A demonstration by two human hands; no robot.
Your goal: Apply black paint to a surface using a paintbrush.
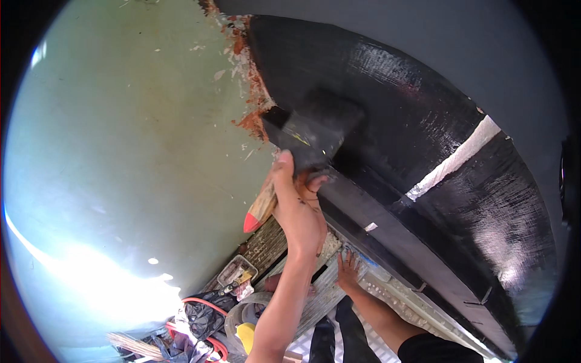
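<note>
- At the centre, the left hand (298, 209) is holding a wide flat tool (305, 142), its fingers closing narrowly around the wooden handle.
- The tool's dark head is pointing toward 1 o'clock, its red handle tip between 7 and 8; whether the head is touching the black surface (321, 60) behind, I cannot tell.
- At 5 o'clock, the right hand (348, 270) is resting on a wooden plank (318, 293), fingers spreading wide.
- The black surface is curving from 12 to 4 o'clock, a pale strip (454, 158) crossing it near 3.
- A green surface (139, 133) is filling 9 o'clock, meeting the black along a ragged reddish edge near 11.
- Around 7 o'clock, a tray (228, 270) and a grey bucket (232, 320) are sitting near black plastic (203, 317).
</note>
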